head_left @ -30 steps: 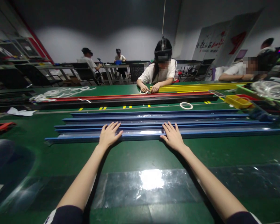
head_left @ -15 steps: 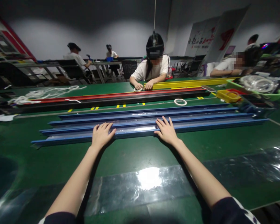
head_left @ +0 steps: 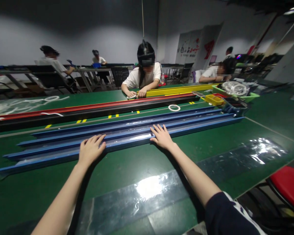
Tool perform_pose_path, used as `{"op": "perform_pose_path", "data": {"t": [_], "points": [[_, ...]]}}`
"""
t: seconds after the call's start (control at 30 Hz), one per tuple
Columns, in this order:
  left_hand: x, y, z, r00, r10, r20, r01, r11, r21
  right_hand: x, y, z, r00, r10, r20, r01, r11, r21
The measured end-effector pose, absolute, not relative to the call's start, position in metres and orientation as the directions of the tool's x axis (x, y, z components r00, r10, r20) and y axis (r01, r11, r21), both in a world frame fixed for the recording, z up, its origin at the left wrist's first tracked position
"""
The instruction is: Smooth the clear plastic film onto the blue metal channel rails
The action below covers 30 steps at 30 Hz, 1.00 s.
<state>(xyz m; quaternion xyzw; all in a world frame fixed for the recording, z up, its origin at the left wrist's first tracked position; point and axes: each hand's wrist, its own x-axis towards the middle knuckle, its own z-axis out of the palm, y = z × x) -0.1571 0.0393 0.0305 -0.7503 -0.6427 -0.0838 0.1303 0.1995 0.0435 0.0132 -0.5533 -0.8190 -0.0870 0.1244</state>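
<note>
Several long blue channel strips [head_left: 127, 139] lie side by side across the green table, slanting up toward the right. My left hand [head_left: 91, 150] rests on the nearer strips left of their middle, fingers stretched over the edges and thumb apart. Farther right, my right hand [head_left: 161, 137] lies on the same strips with its fingers spread. Neither hand is wrapped around a strip. A flat, clear plastic sheet [head_left: 122, 204] lies on the table in front of me, under my forearms.
Beyond the strips are a white ring [head_left: 174, 108], black and red strips [head_left: 107, 110], and a yellow strip [head_left: 176, 90] near a co-worker [head_left: 143, 73]. A yellow tray [head_left: 213, 100] and green bin [head_left: 253, 95] stand right. A red stool [head_left: 289, 186] is beside the table.
The view has turned to the right, so the table's contents appear farther left and more slanted. Both my hands stay on the blue strips in about the same place.
</note>
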Motion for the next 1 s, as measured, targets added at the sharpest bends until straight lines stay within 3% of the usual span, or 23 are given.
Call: {"op": "perform_pose_path", "data": {"t": [0.47,1.0], "points": [[-0.182,0.044,0.029,0.168,0.957,0.238,0.984,-0.147,-0.102,0.186,0.035,0.018,-0.364,0.886,0.288,0.927,0.373,0.026],[-0.215,0.046,0.033,0.030,0.988,0.154,0.990,-0.009,-0.140,0.151,0.045,0.013,-0.411,0.840,0.354,0.901,0.433,0.017]]}}
